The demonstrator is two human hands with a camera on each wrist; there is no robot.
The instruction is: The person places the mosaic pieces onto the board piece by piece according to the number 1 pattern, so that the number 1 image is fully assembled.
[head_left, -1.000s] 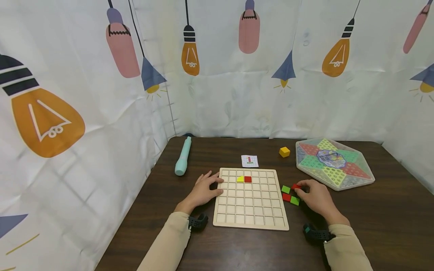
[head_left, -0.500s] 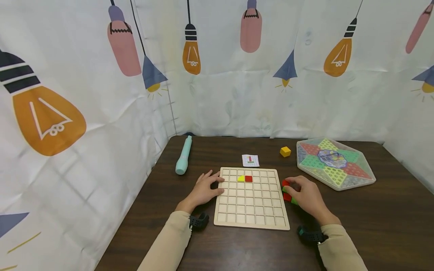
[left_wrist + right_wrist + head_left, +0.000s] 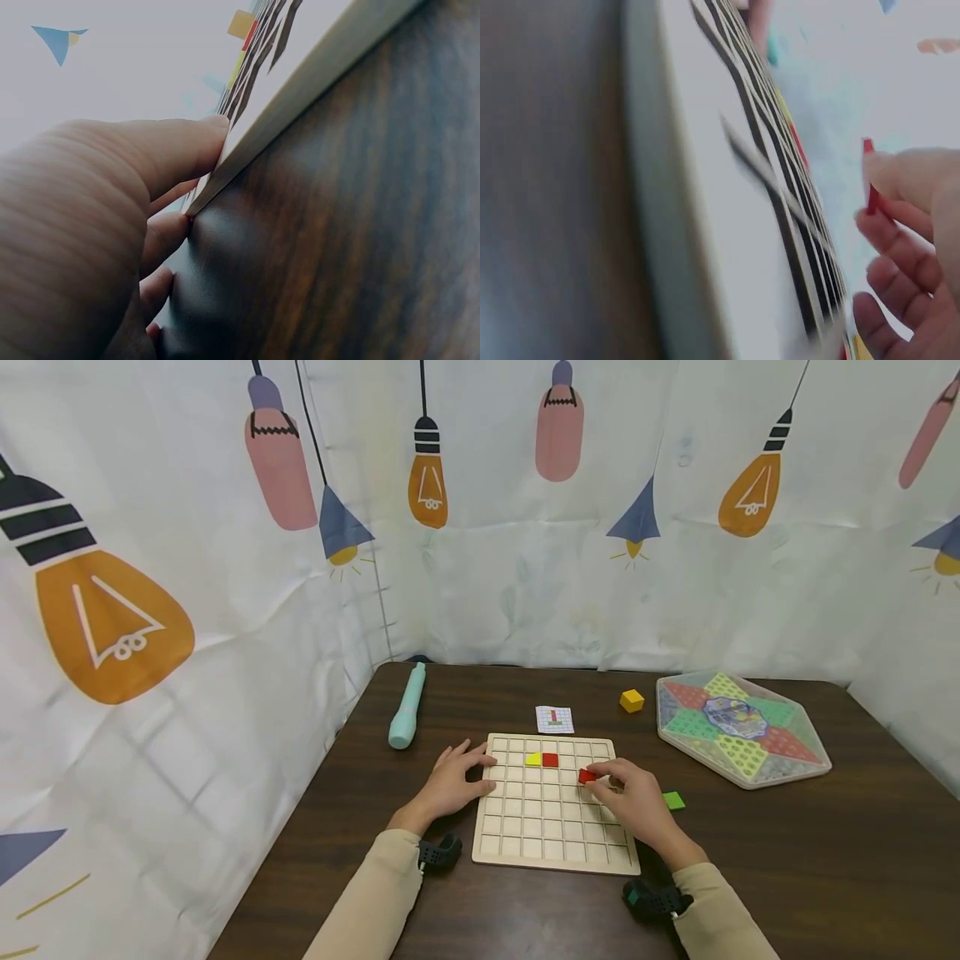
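Work on the grid board (image 3: 532, 827), lower centre, looks early: a yellow piece (image 3: 533, 760) and red tile (image 3: 550, 761) occupy its upper cells. The right hand (image 3: 639, 803) pinches a second red tile (image 3: 586, 776) over it, not yet placed; a green tile (image 3: 674, 801), right of centre, lies off it. The left hand (image 3: 448, 782) rests loosely against its left edge.

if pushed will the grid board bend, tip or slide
The grid board is probably stiff, given its straight, solid edge. Broad and flat on the table, it would likely slide rather than tip, though the left hand at its edge may hold it back.
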